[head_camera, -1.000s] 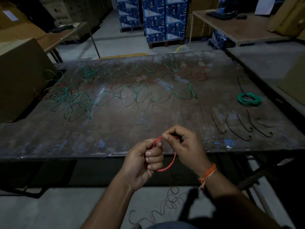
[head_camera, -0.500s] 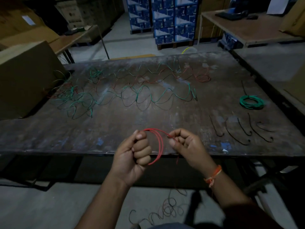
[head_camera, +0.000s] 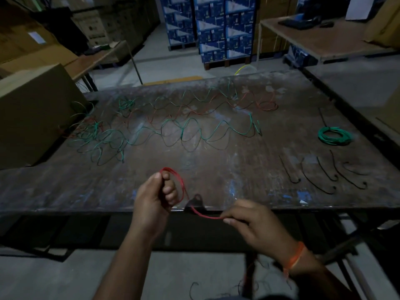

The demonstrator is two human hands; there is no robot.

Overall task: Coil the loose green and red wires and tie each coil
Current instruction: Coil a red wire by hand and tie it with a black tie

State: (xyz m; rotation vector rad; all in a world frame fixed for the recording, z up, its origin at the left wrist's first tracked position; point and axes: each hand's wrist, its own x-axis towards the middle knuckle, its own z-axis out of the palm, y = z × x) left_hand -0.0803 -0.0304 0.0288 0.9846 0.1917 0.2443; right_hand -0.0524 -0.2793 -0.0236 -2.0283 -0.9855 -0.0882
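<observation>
Red wire (head_camera: 181, 187) is the piece being worked, held above the near edge of the desk (head_camera: 216, 161): its small coil stands upright in the left hand (head_camera: 154, 198), whose fingers are curled round the loops with the thumb on top, and a free length runs down and rightward to the right hand (head_camera: 257, 224), which pinches it between thumb and fingertip. To do this step well, I would keep the left grip firm enough that the finished loops cannot spring apart, draw the free length lightly taut with the right hand, and lay each new turn beside the last at the same size, so the coil stays flat and easy to tie. Farther back on the desk, from the left, loose green wires (head_camera: 101, 137) lie tangled with dark ones, then run in waves toward the middle, with loose red wires (head_camera: 266, 105) behind them toward the right. One finished green coil (head_camera: 334, 136) lies flat near the right edge, and in front of it several dark ties (head_camera: 318, 172) are laid out side by side, well within reach for binding the red coil once it is wound. As for writing, the stacked blue boxes (head_camera: 216, 27) beyond the desk carry printed panels, but nothing on them is legible, and no brand can be made out anywhere.
</observation>
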